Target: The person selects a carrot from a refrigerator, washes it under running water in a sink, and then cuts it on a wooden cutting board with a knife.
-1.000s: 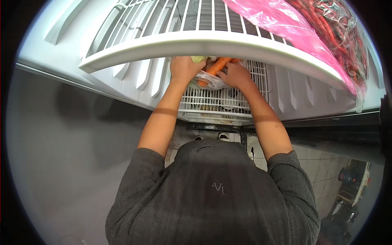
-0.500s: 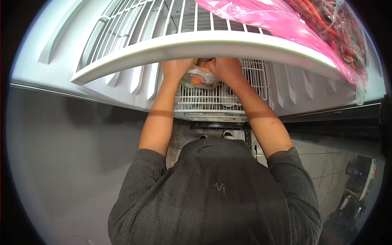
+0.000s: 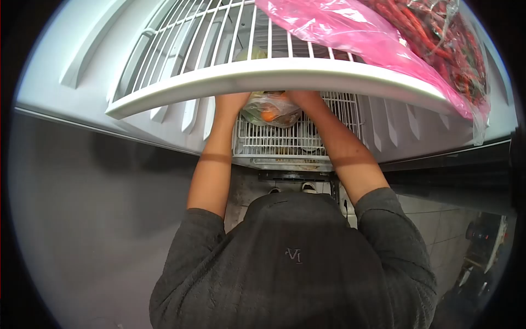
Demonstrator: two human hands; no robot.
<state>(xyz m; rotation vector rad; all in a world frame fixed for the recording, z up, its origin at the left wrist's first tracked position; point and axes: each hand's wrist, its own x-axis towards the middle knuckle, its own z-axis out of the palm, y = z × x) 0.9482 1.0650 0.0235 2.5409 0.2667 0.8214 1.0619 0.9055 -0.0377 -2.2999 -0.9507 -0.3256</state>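
Both hands pushed deeper under the upper wire shelf [image 3: 274, 68] since earlier.
I see left hand [image 3: 230, 101] and right hand [image 3: 307, 98] pinching the clear vegetable bag [image 3: 271, 109] between them, above the lower rack [image 3: 296, 140].

The wire shelf [image 3: 274, 74] across the upper frame is white, as are the ribbed inner walls [image 3: 181, 115] and the lower wire rack [image 3: 290, 143]. The plastic bag [image 3: 350, 30] at upper right is bright pink; the chillies [image 3: 438, 38] beside it are red. The clear bag [image 3: 271, 109] at centre shows orange and green contents. The shirt [image 3: 290, 268] at the bottom is dark grey.
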